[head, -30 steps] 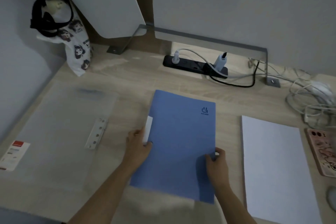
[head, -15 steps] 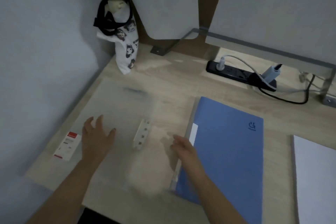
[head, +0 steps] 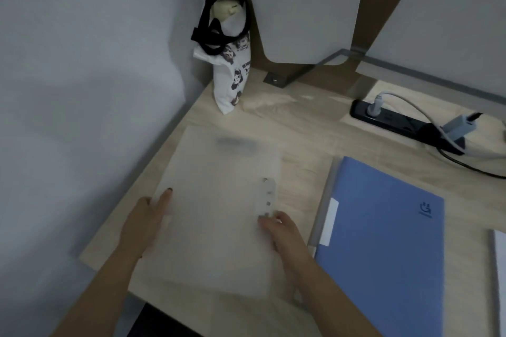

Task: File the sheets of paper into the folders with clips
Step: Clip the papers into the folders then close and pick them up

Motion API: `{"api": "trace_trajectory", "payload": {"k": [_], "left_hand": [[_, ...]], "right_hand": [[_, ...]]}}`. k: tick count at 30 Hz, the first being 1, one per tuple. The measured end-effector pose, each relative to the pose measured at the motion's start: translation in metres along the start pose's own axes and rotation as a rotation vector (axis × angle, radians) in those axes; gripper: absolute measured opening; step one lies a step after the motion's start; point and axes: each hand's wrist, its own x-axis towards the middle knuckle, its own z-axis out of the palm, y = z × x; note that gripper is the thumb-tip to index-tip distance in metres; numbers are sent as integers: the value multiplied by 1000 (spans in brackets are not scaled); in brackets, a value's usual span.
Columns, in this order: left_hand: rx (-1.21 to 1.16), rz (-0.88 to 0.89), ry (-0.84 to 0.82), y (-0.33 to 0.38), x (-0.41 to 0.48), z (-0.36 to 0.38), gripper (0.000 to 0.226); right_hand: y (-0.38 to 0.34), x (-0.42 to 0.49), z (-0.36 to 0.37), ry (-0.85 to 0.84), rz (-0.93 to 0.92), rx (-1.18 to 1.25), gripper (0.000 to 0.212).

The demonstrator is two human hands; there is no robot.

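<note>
A translucent white folder (head: 219,213) lies at the desk's left end, with its metal clip (head: 267,195) showing along the right edge. My left hand (head: 145,219) grips the folder's left edge, one finger on top and the others seen dimly through the plastic. At the right edge, just below the clip, my right hand (head: 282,232) holds the folder. The near end looks slightly raised off the desk. A closed blue folder (head: 383,241) lies to the right. Only a sliver of the white paper stack (head: 500,282) shows at the frame's right edge.
A printed tote bag (head: 232,82) with black straps stands in the back left corner by the wall. A black power strip (head: 397,120) with plugs and cables lies at the back right. The desk's left edge (head: 137,186) and near edge are close to the translucent folder.
Both hands left the blue folder and moved left to the translucent folder, which they now hold by its two side edges. The view swung left with them.
</note>
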Motion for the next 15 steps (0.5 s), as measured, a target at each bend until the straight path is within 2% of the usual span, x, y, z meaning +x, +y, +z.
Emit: {"api": "trace_trajectory", "payload": {"k": [5,7,12,15], "left_hand": [[-165,130,-13,31,-48,16,48],[-228,197,-37,49,-67,29,37],[-332,366,-223,86,-115,85,19],[-320,433,-369,102,-151,126,22]], "right_hand": [[-18,-23,-38,-67,-201,135,24],[-26,-32,-66,-21,-265,154,29],[-17,-66,-162,113,-305,247,40],[3,-92,-226,183,-272,321,40]]}}
